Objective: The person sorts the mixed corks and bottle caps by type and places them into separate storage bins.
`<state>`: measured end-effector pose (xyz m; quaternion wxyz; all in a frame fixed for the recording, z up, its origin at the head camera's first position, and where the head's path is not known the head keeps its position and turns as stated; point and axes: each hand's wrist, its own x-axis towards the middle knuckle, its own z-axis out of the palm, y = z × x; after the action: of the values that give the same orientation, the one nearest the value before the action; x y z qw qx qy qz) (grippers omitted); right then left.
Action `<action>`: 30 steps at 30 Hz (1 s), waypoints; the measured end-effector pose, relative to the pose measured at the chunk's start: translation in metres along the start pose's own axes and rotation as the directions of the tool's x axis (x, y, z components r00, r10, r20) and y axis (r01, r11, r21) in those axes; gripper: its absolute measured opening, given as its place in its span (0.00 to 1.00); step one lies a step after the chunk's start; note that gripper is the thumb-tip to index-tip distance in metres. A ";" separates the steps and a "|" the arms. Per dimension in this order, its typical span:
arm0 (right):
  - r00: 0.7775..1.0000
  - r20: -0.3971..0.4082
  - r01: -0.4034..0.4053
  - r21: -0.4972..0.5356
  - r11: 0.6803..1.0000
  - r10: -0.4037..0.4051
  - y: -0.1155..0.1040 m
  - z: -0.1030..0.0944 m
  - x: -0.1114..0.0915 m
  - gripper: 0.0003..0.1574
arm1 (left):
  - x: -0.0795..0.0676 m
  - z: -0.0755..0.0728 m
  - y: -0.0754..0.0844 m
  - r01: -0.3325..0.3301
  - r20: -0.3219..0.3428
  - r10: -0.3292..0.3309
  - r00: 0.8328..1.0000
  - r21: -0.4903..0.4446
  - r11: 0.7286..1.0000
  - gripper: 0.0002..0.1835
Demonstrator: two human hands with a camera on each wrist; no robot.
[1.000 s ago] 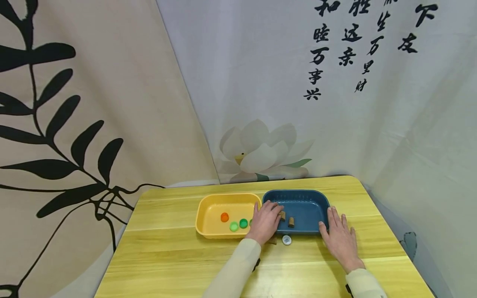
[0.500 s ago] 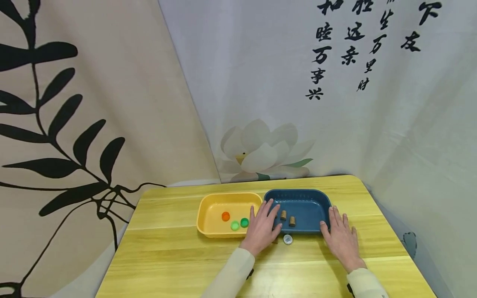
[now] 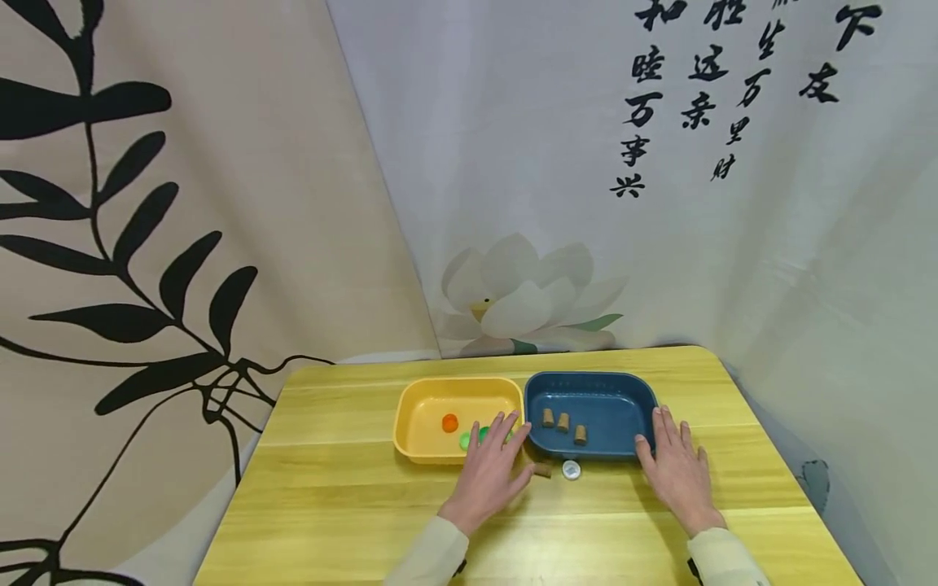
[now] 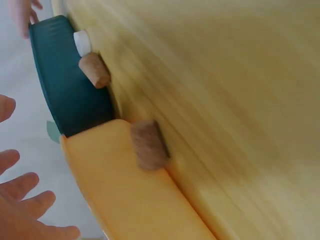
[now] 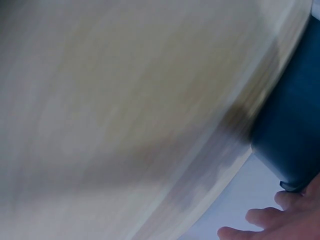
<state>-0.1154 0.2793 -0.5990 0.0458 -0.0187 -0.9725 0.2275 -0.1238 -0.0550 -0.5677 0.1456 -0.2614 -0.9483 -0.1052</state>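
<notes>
My left hand (image 3: 487, 476) hovers around the front right corner of the yellow tray (image 3: 410, 456), fingers spread, holding nothing. In the yellow tray lie an orange cap (image 3: 450, 422) and green caps (image 3: 465, 440), partly hidden by that hand. My right hand (image 3: 680, 476) rests at the right end of the blue tray (image 3: 615, 449), fingers extended along its rim. Three corks (image 3: 563, 422) stand inside the blue tray near its left half. On the table before the trays are a cork (image 4: 95, 70), a white cap (image 3: 571, 470) and, closer to the yellow tray, another cork (image 4: 149, 145).
Both trays sit side by side toward the back of the wooden table (image 3: 352, 521). A cloth backdrop (image 3: 528, 163) with a printed flower and black characters hangs behind it. Another cloth with black leaves (image 3: 190, 277) covers the left.
My left hand has drawn out of the blue tray and moved left and toward me, fingers spreading. The third cork in that tray has come into sight. The right hand has stayed at the tray's end.
</notes>
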 end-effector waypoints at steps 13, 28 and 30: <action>1.000 -0.013 0.002 -0.009 1.000 -0.002 0.002 0.000 0.001 0.46 | -0.034 -0.004 -0.021 -0.058 -0.082 0.057 0.995 -0.014 0.998 0.35; 1.000 -0.003 -0.003 -0.006 1.000 0.003 0.002 0.001 0.001 0.47 | -0.064 -0.006 -0.035 -0.101 -0.126 0.097 0.987 -0.029 0.994 0.28; 1.000 -0.005 -0.002 -0.006 1.000 0.002 0.002 0.001 0.001 0.47 | -0.067 -0.005 -0.036 -0.127 -0.141 0.121 0.983 -0.033 0.991 0.27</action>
<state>-0.1168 0.2804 -0.6002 0.0479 -0.0205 -0.9731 0.2246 -0.0864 -0.1185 -0.5896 0.2119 -0.3149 -0.9155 -0.1336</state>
